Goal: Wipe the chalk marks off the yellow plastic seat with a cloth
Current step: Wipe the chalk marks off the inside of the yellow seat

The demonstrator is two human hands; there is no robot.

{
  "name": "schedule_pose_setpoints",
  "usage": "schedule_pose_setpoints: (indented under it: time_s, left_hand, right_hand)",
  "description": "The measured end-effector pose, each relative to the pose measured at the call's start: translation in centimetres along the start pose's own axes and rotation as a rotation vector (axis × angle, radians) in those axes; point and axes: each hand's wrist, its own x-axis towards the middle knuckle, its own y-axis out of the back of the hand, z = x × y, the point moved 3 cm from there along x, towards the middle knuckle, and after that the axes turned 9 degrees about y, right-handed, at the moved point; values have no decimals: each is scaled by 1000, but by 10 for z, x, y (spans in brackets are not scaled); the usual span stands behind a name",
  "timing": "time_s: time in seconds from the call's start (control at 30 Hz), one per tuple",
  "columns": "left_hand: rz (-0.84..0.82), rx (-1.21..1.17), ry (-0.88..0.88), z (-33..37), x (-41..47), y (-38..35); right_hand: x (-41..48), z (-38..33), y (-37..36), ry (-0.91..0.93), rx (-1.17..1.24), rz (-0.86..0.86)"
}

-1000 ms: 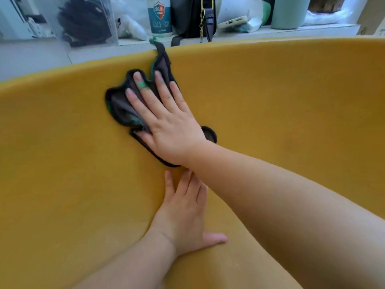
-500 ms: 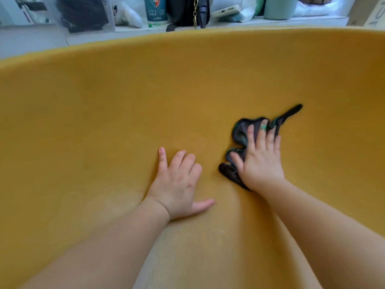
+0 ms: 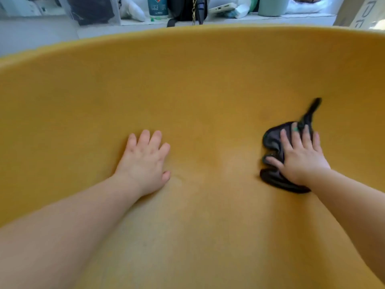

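Note:
The yellow plastic seat [image 3: 198, 84] fills almost the whole view, curving up into a back wall. A crumpled dark cloth [image 3: 273, 142] lies against the seat at the right, with a thin tail sticking up. My right hand [image 3: 300, 157] presses flat on the cloth with straight, spread fingers. Left of centre, my left hand [image 3: 143, 161] rests flat on the bare seat, fingers straight. I see no clear chalk marks on the surface; a faint pale patch shows between the hands.
Behind the seat's rim runs a white ledge [image 3: 250, 17] with a teal bottle [image 3: 157, 7], a black bag with a chain [image 3: 187, 8], a pale green cup [image 3: 273, 6] and a white bag.
My right hand has slid the cloth from the upper left of the seat back down and across to the right. My left hand has stayed pressed on the seat.

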Motion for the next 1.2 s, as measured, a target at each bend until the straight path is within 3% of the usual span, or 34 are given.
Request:
schedule_pose_setpoints:
  time_s: [0.1,0.2,0.27,0.4,0.47,0.53,0.6,0.67,0.73,0.8,0.87,0.93,1.03,1.1,1.13,1.2]
  left_hand:
    - [-7,156,-61,-23,-8,16]
    - [-130,251,-32,-48,-16,31]
    - [-229,331,-29,-63,-24,46]
    - [-271,431,-28,-105,-46,72]
    - [-273,483,-67,-121,-58,79]
    - [-303,506,-127,-131,-67,82]
    - [-334,489,-157,-135,-72,88]
    - [-326,490,-185,-139,-76,92]
    - [-303,506,-198,-143,-81,98]
    - [-233,521,-188,-151,-84,101]
    - [-103,571,-152,-161,-83,109]
    - [53,609,-22,-177,-74,120]
    - [103,520,219,-197,-57,129]
    - [75,480,246,-199,-48,127]
    - [64,451,234,-197,-46,124]
    - [61,397,218,-196,-44,121]
  right_hand:
    - [30,-89,16,-174,366,64]
    - [38,-201,37,1,503,196]
    - [18,-260,51,212,476,212]
    - [-68,-329,60,837,453,148]
    - [-109,-320,53,1127,392,90]
    - [-120,-283,34,1303,306,80]
    - [-85,-227,11,1211,226,128]
    - [-28,-167,2,865,150,268]
    - [23,-124,9,432,142,287]
    - [52,-128,26,81,303,291]
    - [57,-176,49,-108,547,367]
    - [45,-248,68,33,627,433]
    - [-21,-355,85,620,642,438]
    - [-63,-377,87,893,672,400]
    - [-64,-371,85,962,657,385]
    - [-32,-346,81,903,537,445]
